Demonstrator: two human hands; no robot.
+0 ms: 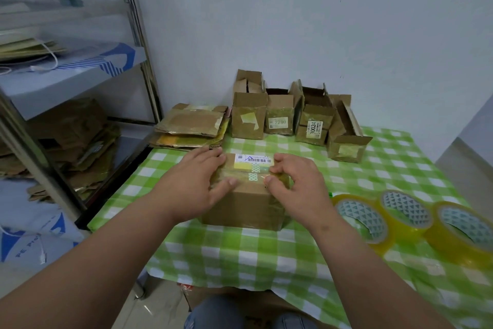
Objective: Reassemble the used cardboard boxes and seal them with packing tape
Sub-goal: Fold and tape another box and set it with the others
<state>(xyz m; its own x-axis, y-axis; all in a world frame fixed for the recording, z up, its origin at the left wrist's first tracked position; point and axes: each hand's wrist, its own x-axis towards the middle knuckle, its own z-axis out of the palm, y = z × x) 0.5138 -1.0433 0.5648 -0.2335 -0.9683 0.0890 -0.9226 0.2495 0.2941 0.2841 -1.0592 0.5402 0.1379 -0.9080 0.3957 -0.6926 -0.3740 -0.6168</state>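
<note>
Matt brown cardboard box (248, 206), glossy clear tape across its top. Tape rolls (405, 214) shiny yellowish plastic. Tablecloth (266, 256) smooth green-checked, slight sheen. Shelf frame (138, 35) polished metal. Flattened cartons (190, 126) matt cardboard, glossy taped patches.

My left hand (198, 178) and right hand (294, 182) cover much of the box (246, 203) top, so I cannot see the whole taped seam. The label (253, 159) print is too small to read. The far-right tape roll (465, 232) is cut off by the edge — the shelf (66, 75) things on the left are blurry. My knees are cut off at the bottom.
</note>
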